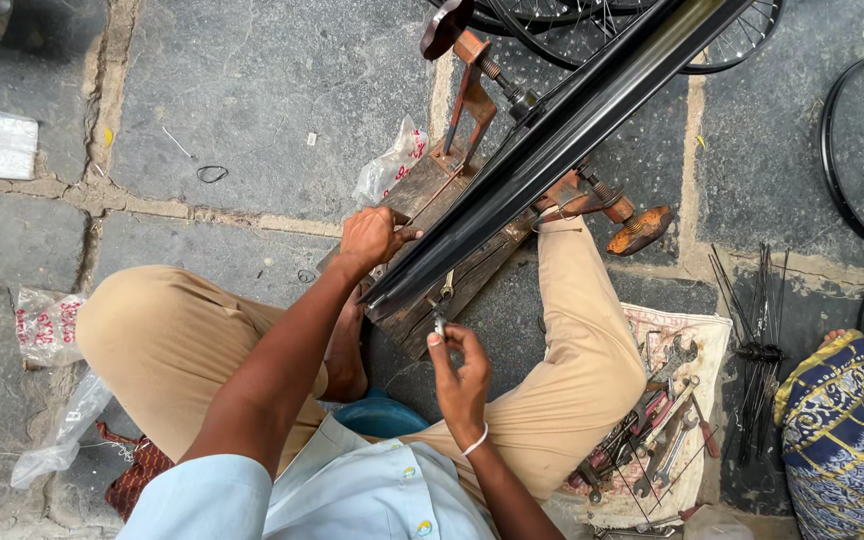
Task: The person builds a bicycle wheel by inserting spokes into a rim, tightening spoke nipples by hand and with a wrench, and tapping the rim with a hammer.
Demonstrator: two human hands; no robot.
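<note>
the left hand [372,238] is curled shut over the near edge of a black wheel rim [552,140], a glossy curved band of metal that runs slantwise from the top right down toward the person's lap. the rim sits in a rusty iron stand [472,100] bolted to a worn wooden block [452,285] with rough, grey, splintered grain. the right hand [460,375] is pinched closed, thumb and fingertips gripping a small metal tool [441,308] that points up to the lower end of the rim, just beside the block.

the person sits on a floor [252,90] of large grey stone slabs with sandy joints, knees in tan trousers spread either side of the block. a blue bowl [382,415] shows between the legs. to the right, a dirty cloth [687,400] carries a heap of steel wrenches [667,420], and a bundle of thin black spokes [757,350] lies beyond it. more black rims [857,150] rest at the right edge, beside a blue and yellow patterned fabric [842,440]. crumpled clear plastic bags [47,325] lie on the left, and another bag [392,165] sits behind the stand.
</note>
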